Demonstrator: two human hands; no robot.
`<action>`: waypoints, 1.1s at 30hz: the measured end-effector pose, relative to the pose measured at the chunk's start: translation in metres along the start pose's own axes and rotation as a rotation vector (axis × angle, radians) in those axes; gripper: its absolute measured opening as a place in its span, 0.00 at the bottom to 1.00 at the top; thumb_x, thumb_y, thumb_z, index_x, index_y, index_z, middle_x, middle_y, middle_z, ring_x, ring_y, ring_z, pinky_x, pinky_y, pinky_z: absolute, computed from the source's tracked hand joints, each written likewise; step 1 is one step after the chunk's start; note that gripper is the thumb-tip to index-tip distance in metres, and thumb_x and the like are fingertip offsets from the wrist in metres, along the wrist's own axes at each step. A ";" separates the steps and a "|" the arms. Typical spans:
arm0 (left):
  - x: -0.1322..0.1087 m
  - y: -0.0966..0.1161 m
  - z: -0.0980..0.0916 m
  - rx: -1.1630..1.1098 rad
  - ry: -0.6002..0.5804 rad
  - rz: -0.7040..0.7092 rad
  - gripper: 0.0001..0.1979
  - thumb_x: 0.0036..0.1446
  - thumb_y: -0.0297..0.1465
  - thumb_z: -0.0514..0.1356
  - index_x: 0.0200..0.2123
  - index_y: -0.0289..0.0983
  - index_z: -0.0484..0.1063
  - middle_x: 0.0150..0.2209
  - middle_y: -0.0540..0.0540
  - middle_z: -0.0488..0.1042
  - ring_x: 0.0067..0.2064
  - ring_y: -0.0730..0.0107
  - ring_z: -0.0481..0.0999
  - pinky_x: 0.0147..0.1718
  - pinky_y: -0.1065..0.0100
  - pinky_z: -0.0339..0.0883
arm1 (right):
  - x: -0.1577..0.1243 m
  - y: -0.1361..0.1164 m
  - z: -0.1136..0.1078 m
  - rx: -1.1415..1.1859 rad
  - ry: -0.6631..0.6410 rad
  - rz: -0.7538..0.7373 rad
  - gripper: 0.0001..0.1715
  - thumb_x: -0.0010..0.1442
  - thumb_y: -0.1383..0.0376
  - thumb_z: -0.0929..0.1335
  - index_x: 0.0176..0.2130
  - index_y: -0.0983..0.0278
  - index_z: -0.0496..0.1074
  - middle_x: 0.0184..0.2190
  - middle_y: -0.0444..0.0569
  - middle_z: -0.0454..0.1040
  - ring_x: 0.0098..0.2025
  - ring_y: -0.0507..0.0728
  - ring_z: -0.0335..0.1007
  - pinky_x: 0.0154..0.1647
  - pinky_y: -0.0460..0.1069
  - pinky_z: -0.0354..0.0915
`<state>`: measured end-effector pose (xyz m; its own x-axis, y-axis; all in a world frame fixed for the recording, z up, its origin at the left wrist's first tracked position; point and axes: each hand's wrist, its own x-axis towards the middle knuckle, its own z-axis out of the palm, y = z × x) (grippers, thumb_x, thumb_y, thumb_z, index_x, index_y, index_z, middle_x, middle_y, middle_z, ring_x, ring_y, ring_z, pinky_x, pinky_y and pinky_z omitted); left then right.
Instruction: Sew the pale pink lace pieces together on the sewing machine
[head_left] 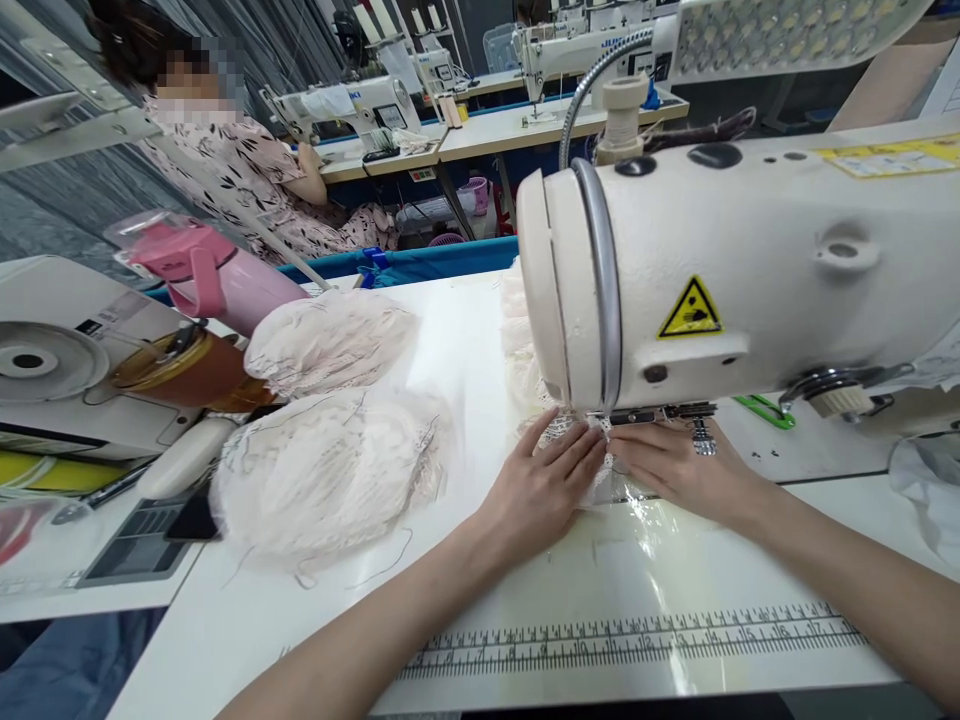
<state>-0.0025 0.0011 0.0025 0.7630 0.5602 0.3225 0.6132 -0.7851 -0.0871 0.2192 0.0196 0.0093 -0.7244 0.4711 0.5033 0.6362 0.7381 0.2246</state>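
Note:
A piece of white lace fabric [517, 350] lies under the head of a sewing machine [750, 260] and runs back along its left side. My left hand [544, 490] rests on the lace with its fingers stretched out flat, just left of the presser foot area. From the other side my right hand [686, 470] reaches in, its straight fingers close together and touching the lace near the left fingertips. Its thumb is out of sight. The machine head hides the needle, and a metal attachment [660, 412] sits above the right fingers.
Two bundles of pale lace fabric [322, 480] with loose threads lie on the left of the white table. Beyond them stand a pink jug [217, 270] and an amber container [180, 370]. A printed ruler [637, 640] borders the front edge. Someone in a patterned garment [225, 170] sits behind.

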 end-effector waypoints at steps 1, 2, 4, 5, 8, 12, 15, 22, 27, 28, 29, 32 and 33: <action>-0.001 -0.001 0.000 -0.018 -0.009 -0.003 0.22 0.61 0.27 0.49 0.58 0.33 0.63 0.59 0.44 0.66 0.60 0.62 0.66 0.66 0.51 0.41 | 0.000 0.000 0.000 -0.014 0.001 -0.014 0.16 0.64 0.72 0.59 0.40 0.62 0.73 0.39 0.45 0.77 0.33 0.53 0.71 0.32 0.51 0.60; -0.001 -0.002 0.000 -0.037 -0.018 -0.012 0.23 0.60 0.26 0.49 0.59 0.32 0.63 0.59 0.44 0.66 0.60 0.62 0.66 0.66 0.51 0.42 | 0.000 -0.001 0.001 -0.016 0.006 -0.022 0.15 0.64 0.73 0.59 0.40 0.62 0.73 0.39 0.45 0.77 0.34 0.53 0.71 0.32 0.51 0.60; -0.002 -0.006 -0.001 -0.069 -0.034 -0.021 0.23 0.59 0.26 0.49 0.58 0.32 0.64 0.59 0.44 0.67 0.60 0.62 0.66 0.66 0.51 0.42 | 0.000 -0.002 0.003 -0.004 0.006 -0.036 0.15 0.62 0.74 0.60 0.40 0.62 0.73 0.40 0.45 0.77 0.37 0.53 0.70 0.32 0.51 0.61; -0.002 -0.008 -0.002 -0.082 -0.039 -0.020 0.24 0.58 0.26 0.49 0.58 0.32 0.64 0.58 0.44 0.67 0.60 0.62 0.66 0.66 0.51 0.42 | 0.000 -0.003 0.004 0.004 -0.002 -0.040 0.15 0.62 0.74 0.60 0.41 0.62 0.73 0.40 0.46 0.77 0.38 0.53 0.70 0.32 0.50 0.61; -0.001 -0.014 -0.004 -0.108 -0.047 -0.008 0.25 0.56 0.25 0.50 0.57 0.32 0.65 0.57 0.43 0.69 0.60 0.60 0.66 0.66 0.50 0.44 | -0.002 -0.006 0.009 0.040 -0.045 -0.041 0.15 0.62 0.75 0.61 0.43 0.62 0.72 0.42 0.46 0.77 0.43 0.53 0.70 0.38 0.49 0.63; 0.001 -0.020 -0.007 -0.118 -0.042 0.002 0.26 0.52 0.22 0.50 0.56 0.31 0.67 0.54 0.43 0.72 0.59 0.60 0.68 0.65 0.50 0.45 | -0.004 -0.010 0.015 0.091 -0.033 -0.058 0.16 0.62 0.76 0.61 0.46 0.64 0.70 0.46 0.46 0.76 0.49 0.54 0.68 0.45 0.51 0.61; 0.001 -0.022 -0.007 -0.107 -0.039 0.006 0.26 0.52 0.22 0.50 0.55 0.30 0.67 0.53 0.41 0.73 0.58 0.59 0.68 0.65 0.50 0.46 | -0.004 -0.013 0.017 0.134 -0.017 -0.049 0.14 0.62 0.75 0.61 0.45 0.64 0.70 0.46 0.45 0.76 0.52 0.53 0.66 0.44 0.51 0.60; 0.002 -0.018 -0.005 -0.064 -0.037 -0.016 0.23 0.57 0.28 0.51 0.55 0.28 0.67 0.55 0.38 0.71 0.60 0.55 0.66 0.65 0.49 0.45 | -0.002 -0.015 0.014 0.144 0.028 -0.019 0.14 0.61 0.76 0.62 0.43 0.64 0.71 0.44 0.44 0.77 0.48 0.52 0.70 0.46 0.52 0.59; 0.002 -0.014 -0.004 -0.041 -0.038 -0.043 0.23 0.58 0.32 0.51 0.55 0.28 0.67 0.55 0.38 0.70 0.60 0.53 0.66 0.64 0.48 0.48 | -0.003 -0.015 0.013 0.135 0.002 -0.002 0.15 0.59 0.78 0.62 0.41 0.64 0.72 0.44 0.44 0.77 0.47 0.53 0.71 0.44 0.52 0.59; 0.002 -0.013 -0.004 -0.036 -0.037 -0.048 0.23 0.59 0.32 0.51 0.55 0.28 0.66 0.55 0.38 0.70 0.60 0.53 0.66 0.64 0.48 0.48 | -0.003 -0.014 0.014 0.134 -0.001 0.003 0.15 0.60 0.78 0.62 0.41 0.64 0.72 0.44 0.44 0.77 0.46 0.53 0.71 0.44 0.52 0.59; 0.002 -0.012 -0.004 -0.030 -0.036 -0.053 0.23 0.59 0.32 0.51 0.55 0.28 0.66 0.55 0.37 0.70 0.60 0.53 0.66 0.64 0.48 0.48 | -0.003 -0.014 0.014 0.136 -0.002 0.007 0.15 0.60 0.77 0.62 0.41 0.64 0.72 0.44 0.44 0.77 0.45 0.53 0.71 0.45 0.51 0.60; 0.002 -0.010 -0.003 -0.010 -0.028 -0.061 0.23 0.60 0.33 0.50 0.55 0.29 0.67 0.55 0.37 0.70 0.59 0.53 0.67 0.63 0.48 0.49 | -0.005 -0.012 0.014 0.140 -0.003 0.006 0.13 0.61 0.75 0.62 0.41 0.64 0.72 0.44 0.46 0.77 0.46 0.53 0.70 0.48 0.50 0.61; 0.002 -0.009 -0.003 -0.002 -0.026 -0.062 0.22 0.60 0.33 0.50 0.55 0.29 0.67 0.55 0.38 0.70 0.59 0.53 0.67 0.63 0.48 0.49 | -0.006 -0.011 0.014 0.132 -0.002 0.004 0.12 0.61 0.74 0.63 0.42 0.64 0.72 0.44 0.46 0.77 0.47 0.53 0.70 0.49 0.50 0.61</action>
<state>-0.0073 0.0082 0.0069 0.7287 0.6142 0.3028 0.6589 -0.7493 -0.0658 0.2123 0.0153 -0.0079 -0.7224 0.4755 0.5020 0.5988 0.7933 0.1103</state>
